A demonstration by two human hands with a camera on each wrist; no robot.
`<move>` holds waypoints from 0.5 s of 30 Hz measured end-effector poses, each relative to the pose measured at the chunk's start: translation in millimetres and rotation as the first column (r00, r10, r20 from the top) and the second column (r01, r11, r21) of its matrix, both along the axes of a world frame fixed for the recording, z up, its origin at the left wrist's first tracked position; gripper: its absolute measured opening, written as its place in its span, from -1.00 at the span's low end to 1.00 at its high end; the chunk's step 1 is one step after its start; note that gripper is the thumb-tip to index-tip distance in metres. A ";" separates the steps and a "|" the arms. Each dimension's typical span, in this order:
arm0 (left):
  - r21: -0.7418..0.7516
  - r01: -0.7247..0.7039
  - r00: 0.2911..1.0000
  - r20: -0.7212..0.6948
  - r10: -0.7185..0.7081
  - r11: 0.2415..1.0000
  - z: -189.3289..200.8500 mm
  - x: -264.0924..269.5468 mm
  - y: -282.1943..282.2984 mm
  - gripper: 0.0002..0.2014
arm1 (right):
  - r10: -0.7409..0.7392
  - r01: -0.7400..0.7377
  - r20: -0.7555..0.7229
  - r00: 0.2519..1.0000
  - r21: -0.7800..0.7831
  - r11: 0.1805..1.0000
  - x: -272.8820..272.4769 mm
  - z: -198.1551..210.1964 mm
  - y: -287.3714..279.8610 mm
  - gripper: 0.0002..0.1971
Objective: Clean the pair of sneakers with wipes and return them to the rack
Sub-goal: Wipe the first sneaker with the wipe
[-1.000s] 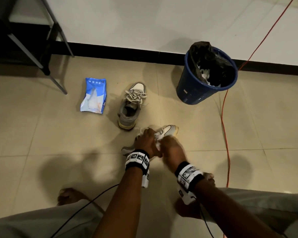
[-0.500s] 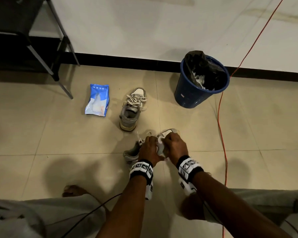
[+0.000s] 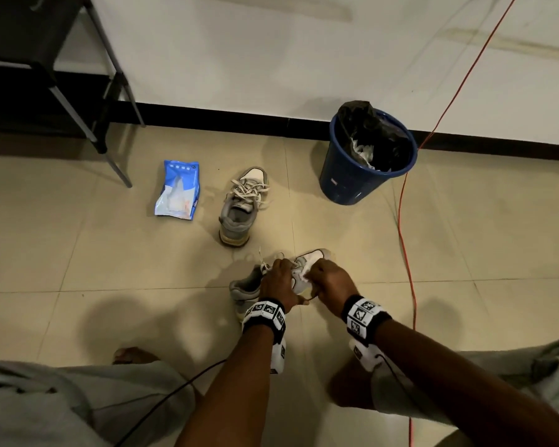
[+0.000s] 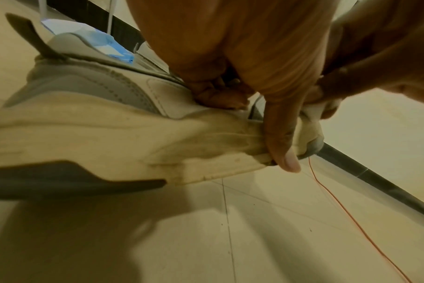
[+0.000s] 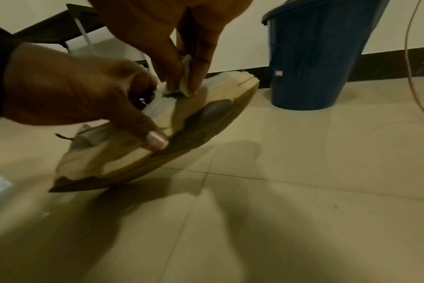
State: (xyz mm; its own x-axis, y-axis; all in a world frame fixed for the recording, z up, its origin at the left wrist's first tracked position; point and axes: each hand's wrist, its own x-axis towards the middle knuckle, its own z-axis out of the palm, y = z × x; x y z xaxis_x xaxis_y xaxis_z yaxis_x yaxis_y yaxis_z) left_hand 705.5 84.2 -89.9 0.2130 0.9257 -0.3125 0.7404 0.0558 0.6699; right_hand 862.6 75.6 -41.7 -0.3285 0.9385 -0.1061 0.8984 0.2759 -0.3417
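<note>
held sneaker [image 3: 307,264] tipped up off floor, heel low at 8 o'clock, toe raised toward 2. left hand [image 3: 279,283] grasps its midsection, thumb on sole edge. right hand [image 3: 331,280] pinches wipe [image 5: 185,76] against toe upper, the nearer hand there. laces hidden; other sneaker [image 3: 242,206] at 12.

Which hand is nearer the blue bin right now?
Right. The right hand, pressing a wipe on the held sneaker toe, is on the blue bin side. The left hand grips that sneaker's middle, farther from the bin.
</note>
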 end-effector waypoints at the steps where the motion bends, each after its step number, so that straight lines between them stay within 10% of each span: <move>1: -0.009 0.013 1.000 0.006 -0.013 1.000 0.0 -0.2 1.2 -0.04 | -0.128 0.128 -0.041 0.991 -0.007 0.992 7.8 -0.9 5.3 -0.73; 4: -0.014 -0.019 1.000 0.015 0.020 1.000 -1.0 -3.3 4.3 -0.04 | -0.417 0.433 -0.166 0.894 0.081 0.898 19.0 -4.2 15.4 -0.79; 8: -0.019 -0.069 0.995 0.065 0.070 0.997 -1.6 -7.7 9.5 -0.11 | -0.064 0.075 -0.123 0.990 0.085 0.994 2.2 -6.6 -2.5 -0.71; 11: -0.016 -0.098 0.991 0.093 0.099 0.995 -3.3 -12.0 14.0 -0.14 | -0.406 0.433 -0.226 0.886 0.090 0.897 11.7 -8.8 13.7 -0.76; 15: -0.038 -0.154 0.977 0.141 0.158 0.987 -3.8 -20.9 19.4 -0.16 | -0.093 0.113 -0.192 0.977 0.093 0.989 -1.5 -8.2 7.2 -0.78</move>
State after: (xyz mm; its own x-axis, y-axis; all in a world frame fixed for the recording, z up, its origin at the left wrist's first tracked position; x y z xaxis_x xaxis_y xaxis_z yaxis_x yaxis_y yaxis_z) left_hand 684.6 103.6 -93.6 0.1108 0.9427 -0.3146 0.6174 0.1827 0.7652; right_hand 861.1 82.8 -49.9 -0.2343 0.9710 0.0469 0.8469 0.2275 -0.4807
